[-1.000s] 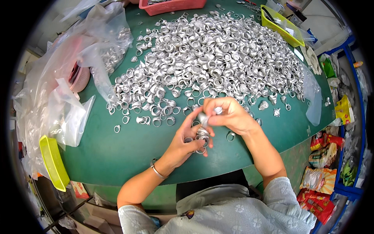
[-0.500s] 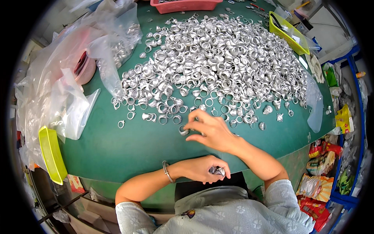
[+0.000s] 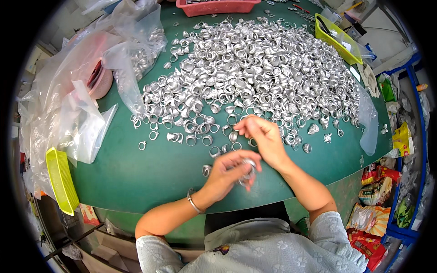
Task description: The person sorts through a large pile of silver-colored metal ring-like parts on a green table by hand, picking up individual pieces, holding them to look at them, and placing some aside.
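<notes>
Silver-coloured rings (image 3: 268, 68) lie in a broad heap on a green table (image 3: 150, 182), with single ones scattered along its near edge. My left hand (image 3: 225, 175), a metal bangle (image 3: 193, 202) at its wrist, is raised over the table's near part. Its fingers curl around several rings (image 3: 247, 170), somewhat blurred. One loose ring (image 3: 207, 170) lies on the table just left of that hand. My right hand (image 3: 264, 139) is at the heap's near edge, fingers bent together beside a ring (image 3: 233, 136). Whatever is between those fingertips is hidden.
A red tray (image 3: 218, 7) stands at the far edge. Yellow-green baskets stand at the far right (image 3: 337, 43) and near left (image 3: 61, 182). Clear plastic bags (image 3: 86, 123) and a pink basket (image 3: 102, 84) cover the left side. Blue shelving (image 3: 403, 218) with packages stands right.
My left hand has risen from the table's near edge, carrying its rings forward. My right hand has moved right and slightly away. More loose rings now lie in front of the heap.
</notes>
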A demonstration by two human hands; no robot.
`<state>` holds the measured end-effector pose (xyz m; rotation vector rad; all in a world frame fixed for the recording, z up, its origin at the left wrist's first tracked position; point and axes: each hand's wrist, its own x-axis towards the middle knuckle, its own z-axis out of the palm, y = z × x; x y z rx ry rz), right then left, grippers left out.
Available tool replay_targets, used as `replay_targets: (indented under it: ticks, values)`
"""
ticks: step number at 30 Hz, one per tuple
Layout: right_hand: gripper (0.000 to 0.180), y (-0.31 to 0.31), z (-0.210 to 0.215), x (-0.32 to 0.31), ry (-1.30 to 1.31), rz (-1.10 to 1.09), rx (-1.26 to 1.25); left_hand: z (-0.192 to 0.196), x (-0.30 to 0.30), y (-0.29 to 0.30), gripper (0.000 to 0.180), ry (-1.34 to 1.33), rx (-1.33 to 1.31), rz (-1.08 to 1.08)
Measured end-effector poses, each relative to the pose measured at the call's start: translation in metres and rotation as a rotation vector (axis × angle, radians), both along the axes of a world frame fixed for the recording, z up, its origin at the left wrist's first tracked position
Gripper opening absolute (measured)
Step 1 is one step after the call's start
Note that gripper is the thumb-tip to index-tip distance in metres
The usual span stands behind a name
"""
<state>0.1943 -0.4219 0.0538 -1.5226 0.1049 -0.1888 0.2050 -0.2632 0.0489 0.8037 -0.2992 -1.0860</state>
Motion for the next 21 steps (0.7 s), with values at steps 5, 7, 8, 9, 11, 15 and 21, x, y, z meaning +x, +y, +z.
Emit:
replay_targets:
  ticks: [5, 7, 8, 9, 11, 15, 21]
  values:
    - [0.014, 0.002, 0.006, -0.004, -0.095, 0.081, 0.052, 0.001, 0.013, -0.002, 0.037, 0.081, 0.028, 0.333]
    - [0.017, -0.004, 0.005, -0.001, -0.19, 0.198, -0.278, 0.001, 0.013, -0.002, 0.039, 0.064, 0.038, 0.402]
    - [0.019, -0.001, 0.011, -0.001, -0.176, 0.227, -0.296, 0.002, 0.013, -0.001, 0.045, 0.054, 0.062, 0.415]
    - [0.02, 0.002, 0.014, 0.0, -0.161, 0.256, -0.315, 0.003, 0.012, -0.001, 0.047, 0.029, 0.081, 0.426]
    - [0.02, 0.004, 0.012, -0.001, -0.067, 0.338, -0.195, 0.005, 0.01, -0.003, 0.052, -0.021, 0.119, 0.449]
    - [0.02, -0.004, 0.012, -0.003, 0.026, 0.477, 0.031, 0.004, 0.009, 0.0, 0.057, -0.04, 0.039, 0.395]
    - [0.02, -0.009, 0.005, -0.002, 0.026, 0.418, 0.27, 0.001, 0.014, 0.002, 0.05, -0.05, -0.093, 0.354]
